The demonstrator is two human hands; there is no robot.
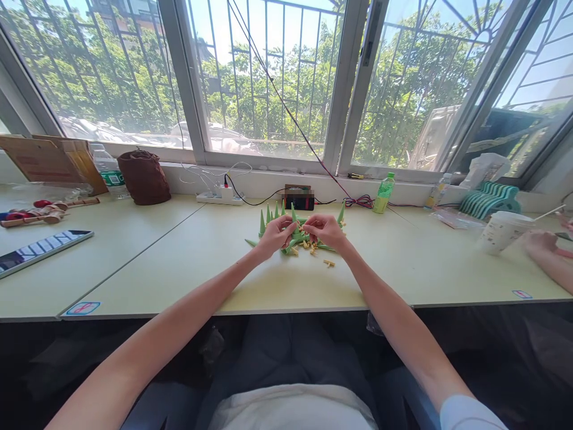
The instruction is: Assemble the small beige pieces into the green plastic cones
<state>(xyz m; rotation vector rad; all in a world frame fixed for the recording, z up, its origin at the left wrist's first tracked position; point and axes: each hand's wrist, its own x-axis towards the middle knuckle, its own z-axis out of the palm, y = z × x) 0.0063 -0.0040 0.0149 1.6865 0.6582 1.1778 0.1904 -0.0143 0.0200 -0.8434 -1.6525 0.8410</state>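
The fingertips of the left hand (278,232) and right hand (326,232) are small and partly hidden; both are curled in a pinch, but I cannot tell what, if anything, either grips. One upright green cone (293,213) rises right at the left fingertips, its base obscured. More green cones (262,223) stand just beyond the left hand, and loose yellow pieces (329,263) lie on the bench (170,263) between and nearer than the hands. Beyond them, a small device's screen (299,198) is blurred. Lettering on the green bottle (383,194), past the right hand, is unreadable.
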